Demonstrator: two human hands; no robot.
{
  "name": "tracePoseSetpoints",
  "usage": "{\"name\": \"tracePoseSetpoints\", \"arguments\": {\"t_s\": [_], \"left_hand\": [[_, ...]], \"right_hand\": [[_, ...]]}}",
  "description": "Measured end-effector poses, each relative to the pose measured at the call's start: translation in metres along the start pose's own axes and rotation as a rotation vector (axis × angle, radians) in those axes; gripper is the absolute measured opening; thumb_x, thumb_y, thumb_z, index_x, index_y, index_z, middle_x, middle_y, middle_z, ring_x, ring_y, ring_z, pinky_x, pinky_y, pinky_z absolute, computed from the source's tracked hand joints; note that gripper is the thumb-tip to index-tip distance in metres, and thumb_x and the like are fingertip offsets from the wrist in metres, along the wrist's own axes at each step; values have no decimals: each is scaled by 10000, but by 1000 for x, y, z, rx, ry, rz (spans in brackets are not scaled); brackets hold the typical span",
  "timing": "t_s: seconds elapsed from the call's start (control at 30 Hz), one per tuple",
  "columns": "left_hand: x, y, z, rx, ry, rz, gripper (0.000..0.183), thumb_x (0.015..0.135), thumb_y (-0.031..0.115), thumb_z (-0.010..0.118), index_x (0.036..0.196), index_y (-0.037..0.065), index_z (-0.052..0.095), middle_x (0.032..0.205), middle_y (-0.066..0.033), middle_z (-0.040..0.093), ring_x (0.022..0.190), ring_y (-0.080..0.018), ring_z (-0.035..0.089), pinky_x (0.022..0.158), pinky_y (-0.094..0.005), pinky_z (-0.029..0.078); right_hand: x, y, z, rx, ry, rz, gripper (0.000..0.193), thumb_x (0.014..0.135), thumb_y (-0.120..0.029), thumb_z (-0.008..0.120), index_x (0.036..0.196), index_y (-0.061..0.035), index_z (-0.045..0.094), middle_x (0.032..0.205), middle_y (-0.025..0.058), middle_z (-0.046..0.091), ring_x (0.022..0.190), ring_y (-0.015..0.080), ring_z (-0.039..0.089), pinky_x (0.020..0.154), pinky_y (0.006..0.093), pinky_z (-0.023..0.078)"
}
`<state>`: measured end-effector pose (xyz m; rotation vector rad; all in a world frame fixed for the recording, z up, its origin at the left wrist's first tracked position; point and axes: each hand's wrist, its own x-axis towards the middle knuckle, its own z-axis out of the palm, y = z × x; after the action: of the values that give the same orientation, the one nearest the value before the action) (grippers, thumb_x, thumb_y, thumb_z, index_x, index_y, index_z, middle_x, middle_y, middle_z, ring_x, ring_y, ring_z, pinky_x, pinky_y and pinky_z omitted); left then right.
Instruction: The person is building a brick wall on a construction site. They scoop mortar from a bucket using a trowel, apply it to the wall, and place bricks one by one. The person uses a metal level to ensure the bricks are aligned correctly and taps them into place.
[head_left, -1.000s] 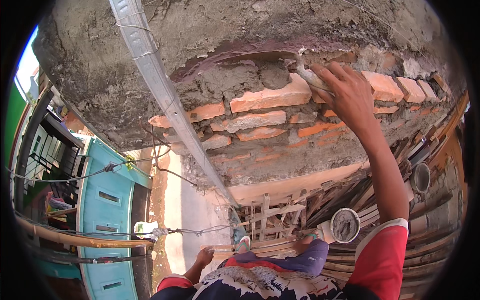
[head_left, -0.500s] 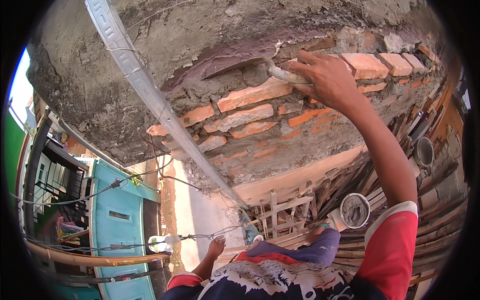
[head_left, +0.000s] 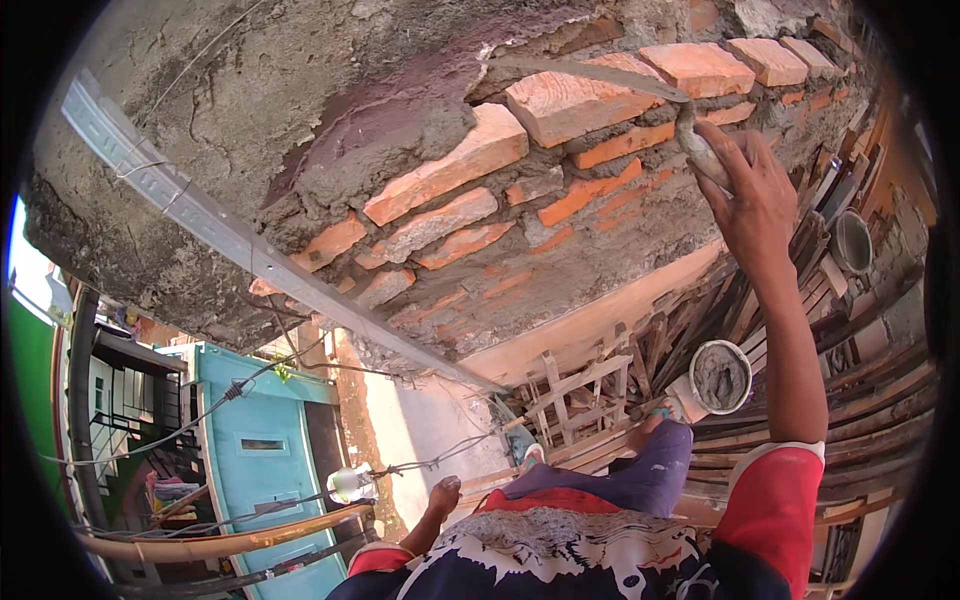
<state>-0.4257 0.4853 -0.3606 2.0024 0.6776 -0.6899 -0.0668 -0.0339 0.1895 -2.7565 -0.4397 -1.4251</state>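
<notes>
My right hand (head_left: 745, 190) is wrapped around the handle of a trowel (head_left: 610, 76). Its thin blade is seen nearly edge-on, pointing left over the top row of bricks. Beneath it lies a pale orange brick (head_left: 575, 105). Left of that, another brick (head_left: 455, 165) borders grey mortar (head_left: 365, 180), which is spread against the rough plastered wall (head_left: 330, 60). My left hand (head_left: 445, 496) hangs low by my side, away from the bricks. Its fingers are curled, and I cannot see whether anything is inside them.
A metal channel (head_left: 220, 220) slants across the wall on the left. A bucket of mortar (head_left: 719, 377) stands below on the right near my leg, among timber lengths (head_left: 850, 420). Twisted wire (head_left: 430, 462) and a bamboo pole (head_left: 230, 543) cross at lower left, before a turquoise structure (head_left: 255, 420).
My right hand has drawn the trowel away from the mortar bed, rightward along the bricks. The whole view has shifted. My left hand remains low, fingers curled.
</notes>
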Motion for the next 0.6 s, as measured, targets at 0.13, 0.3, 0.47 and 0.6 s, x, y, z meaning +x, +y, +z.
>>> {"name": "tracePoseSetpoints", "arguments": {"t_s": [0.13,0.3,0.47,0.6], "left_hand": [[-2,22,5,-187,-74,-104,387,1035,252,569,1345,33,641,1185,-164,718,911,-242,740,754,-335,585],[-16,85,17,-60,-218,-214,399,1024,180,542,1391,31,585,1094,-87,685,884,-198,734,617,-292,528],[-5,163,8,149,-282,-110,374,1051,129,486,1401,16,555,1205,-144,675,1031,-246,720,770,-318,559],[4,176,12,131,-243,-143,410,1071,190,512,1446,22,510,1248,-159,668,1057,-261,717,840,-358,566]], "right_hand": [[-163,41,-27,151,-146,565,416,928,-189,735,1318,-104,615,1091,190,716,987,429,689,802,478,533],[-440,80,-10,57,-741,1364,477,1054,-418,537,1205,27,622,1044,341,687,1037,527,647,871,554,512],[-611,105,90,43,-971,1600,567,1043,-512,484,1167,9,668,1131,322,688,1103,502,647,921,566,508],[-616,142,135,-108,-1176,1544,513,1035,-484,496,1212,-33,661,1188,286,696,1132,459,664,949,559,526]]}}
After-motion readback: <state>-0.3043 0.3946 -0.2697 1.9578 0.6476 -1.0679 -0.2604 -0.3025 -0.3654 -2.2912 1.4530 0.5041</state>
